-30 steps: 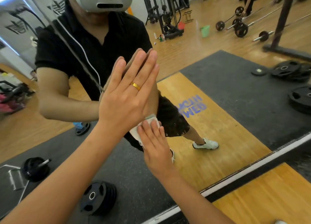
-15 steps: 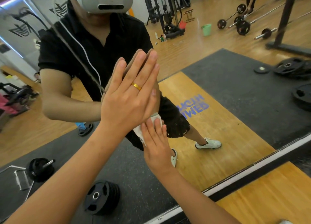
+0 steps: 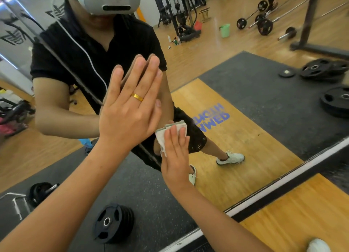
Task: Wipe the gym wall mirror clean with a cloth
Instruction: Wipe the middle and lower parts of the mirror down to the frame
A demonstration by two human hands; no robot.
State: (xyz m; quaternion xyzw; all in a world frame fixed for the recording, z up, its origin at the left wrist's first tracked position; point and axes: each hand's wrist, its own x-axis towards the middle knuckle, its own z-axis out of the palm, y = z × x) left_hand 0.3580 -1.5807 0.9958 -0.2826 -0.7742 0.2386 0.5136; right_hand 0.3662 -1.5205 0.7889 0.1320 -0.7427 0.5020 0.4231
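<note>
The wall mirror (image 3: 255, 104) fills most of the view and reflects me and the gym floor. My left hand (image 3: 130, 108), with a gold ring, lies flat against the glass with straight fingers. Just below and to its right, my right hand (image 3: 175, 155) presses a folded white cloth (image 3: 172, 128) onto the mirror with straight fingers. Only the cloth's upper and left edges show past the fingers.
The mirror's white bottom frame (image 3: 283, 181) runs diagonally above a wooden floor (image 3: 302, 214). My white shoe (image 3: 318, 245) shows at the bottom right. Reflected in the glass are weight plates (image 3: 113, 223), barbells (image 3: 264, 24), a green bucket (image 3: 225, 30) and a machine.
My right hand has slid the cloth a little to the right on the glass, so more of the cloth shows beside the left hand. The left hand stays flat on the mirror.
</note>
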